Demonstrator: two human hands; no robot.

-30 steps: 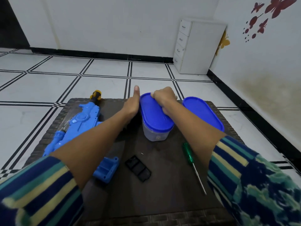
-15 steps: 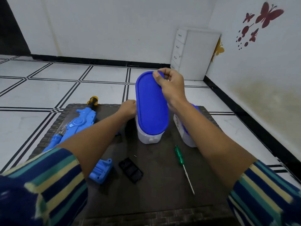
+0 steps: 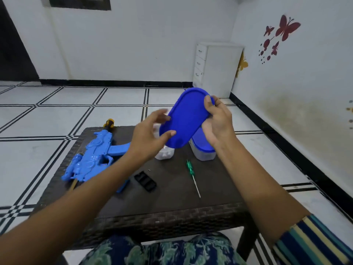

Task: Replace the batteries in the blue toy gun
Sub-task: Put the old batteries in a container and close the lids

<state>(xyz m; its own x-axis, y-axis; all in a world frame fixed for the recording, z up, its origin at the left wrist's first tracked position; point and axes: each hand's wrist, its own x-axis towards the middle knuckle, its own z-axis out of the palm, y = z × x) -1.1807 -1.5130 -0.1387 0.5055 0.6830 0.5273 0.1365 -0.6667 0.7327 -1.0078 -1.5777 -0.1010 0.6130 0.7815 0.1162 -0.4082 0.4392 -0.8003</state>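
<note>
The blue toy gun (image 3: 91, 159) lies on the left of the dark wicker table (image 3: 172, 213). Its black battery cover (image 3: 145, 181) lies loose near the middle. My right hand (image 3: 215, 121) grips the far end of a blue oval lid (image 3: 187, 119), held tilted in the air. My left hand (image 3: 150, 136) pinches the lid's near edge, thumb on top. Below the lid stands an uncovered clear container (image 3: 165, 154), mostly hidden by my left hand.
A second clear container with a blue lid (image 3: 203, 150) stands right of the first. A green-handled screwdriver (image 3: 192, 174) lies in front of it. A white drawer unit (image 3: 215, 67) stands in the far corner of the tiled floor.
The lid has come off the container and risen. My left hand left the container's side and moved up to the lid's near edge. The view has tilted upward.
</note>
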